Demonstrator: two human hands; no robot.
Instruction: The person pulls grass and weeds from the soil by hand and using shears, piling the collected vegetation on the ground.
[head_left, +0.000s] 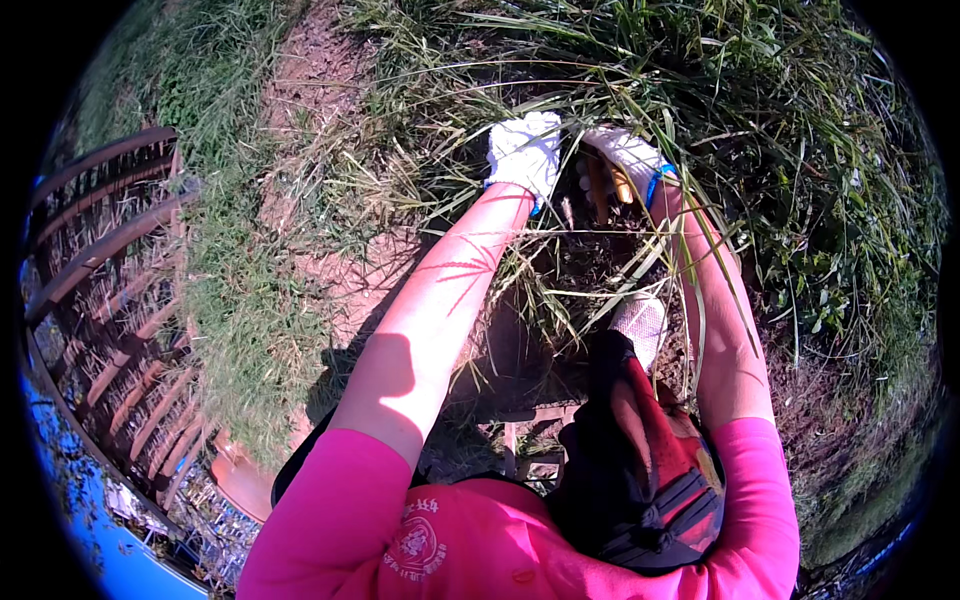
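My left hand (525, 154), in a white knitted glove with a blue cuff edge, is closed among long green grass blades (457, 169). Its fingertips are hidden, but it appears to grip a bunch of them. Close on its right, my right hand (628, 156) wears a matching glove and bends downward into the shaded grass. An orange handle (598, 191) shows beneath its palm with fingers curled about it; the tool's working end is hidden. Several long blades arch over my right wrist and forearm.
A light mesh shoe (642, 330) stands on dark soil below my hands. Dense tall grass (795, 187) fills the right side. Bare reddish earth (352, 277) shows to the left, with a brown barred fence (112, 255) beyond. A small wooden frame (536, 439) lies near my body.
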